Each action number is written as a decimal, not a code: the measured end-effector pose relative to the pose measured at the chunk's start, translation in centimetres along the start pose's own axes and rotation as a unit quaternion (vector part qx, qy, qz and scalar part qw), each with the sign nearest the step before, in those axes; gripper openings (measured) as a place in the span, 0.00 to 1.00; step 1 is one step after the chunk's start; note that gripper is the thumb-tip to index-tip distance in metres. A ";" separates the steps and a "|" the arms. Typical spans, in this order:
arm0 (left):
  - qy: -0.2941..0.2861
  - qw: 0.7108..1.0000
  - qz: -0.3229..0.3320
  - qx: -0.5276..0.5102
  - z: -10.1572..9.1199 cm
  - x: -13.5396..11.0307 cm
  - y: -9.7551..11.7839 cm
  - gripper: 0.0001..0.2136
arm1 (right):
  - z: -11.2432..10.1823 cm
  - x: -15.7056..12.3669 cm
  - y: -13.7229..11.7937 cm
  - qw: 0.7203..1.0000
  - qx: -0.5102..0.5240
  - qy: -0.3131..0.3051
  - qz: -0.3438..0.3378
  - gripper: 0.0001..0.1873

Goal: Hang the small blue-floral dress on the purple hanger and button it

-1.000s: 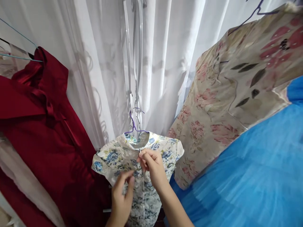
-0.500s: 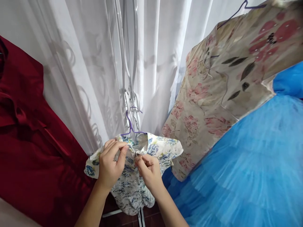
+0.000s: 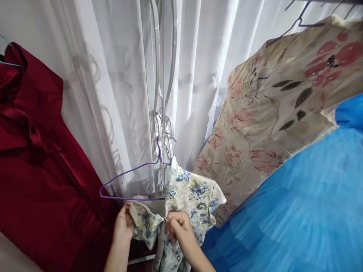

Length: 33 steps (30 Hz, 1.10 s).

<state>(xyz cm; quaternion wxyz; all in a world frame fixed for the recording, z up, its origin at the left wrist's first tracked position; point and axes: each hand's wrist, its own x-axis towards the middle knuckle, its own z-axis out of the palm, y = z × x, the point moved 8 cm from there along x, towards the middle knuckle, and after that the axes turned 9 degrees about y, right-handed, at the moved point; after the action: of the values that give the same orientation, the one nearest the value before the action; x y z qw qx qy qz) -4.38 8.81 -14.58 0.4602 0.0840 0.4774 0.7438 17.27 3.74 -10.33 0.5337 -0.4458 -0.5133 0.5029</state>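
A white dress (image 3: pixel 195 190) with blue and yellow flowers hangs half off a purple hanger (image 3: pixel 127 172). One shoulder still rests over the hanger's right arm, while the left arm of the hanger is bare. My left hand (image 3: pixel 123 221) is closed on the loose shoulder of the dress, below the hanger's left end. At the front opening, my right hand (image 3: pixel 180 228) pinches the neckline edge, where a small dark fastener-like spot shows. The lower part of the dress is partly hidden behind my right hand and forearm.
The hanger hooks onto a white metal stand (image 3: pixel 163 124) before white curtains (image 3: pixel 113 68). A dark red garment (image 3: pixel 36 181) hangs at left. On the right hang a beige floral dress (image 3: pixel 241 136) and a blue tulle dress (image 3: pixel 306 211), close to my right arm.
The dress's left shoulder has come off the hanger and dropped lower, with my left hand on it. Both hands have moved down, and the neckline is spread wider.
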 end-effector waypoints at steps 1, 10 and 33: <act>-0.002 1.000 -0.024 0.002 0.0 -1.4 -1.9 0.09 | -1.2 -0.1 0.7 1.000 -0.022 0.012 -0.006 0.21; -0.286 0.940 0.091 0.161 4.8 -15.5 -7.8 0.15 | -7.1 -4.5 -0.2 0.957 -0.263 -0.080 -0.090 0.19; -0.246 0.849 0.276 0.377 2.0 -17.2 -3.9 0.15 | -16.0 9.1 -11.6 0.989 -0.048 0.013 -0.141 0.12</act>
<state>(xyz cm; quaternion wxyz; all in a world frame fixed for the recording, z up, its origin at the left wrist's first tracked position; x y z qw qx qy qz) 8.77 -2.63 -11.19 0.2719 0.5595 0.5493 0.5580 33.79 12.36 0.85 0.5835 -0.4006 -0.5881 0.3914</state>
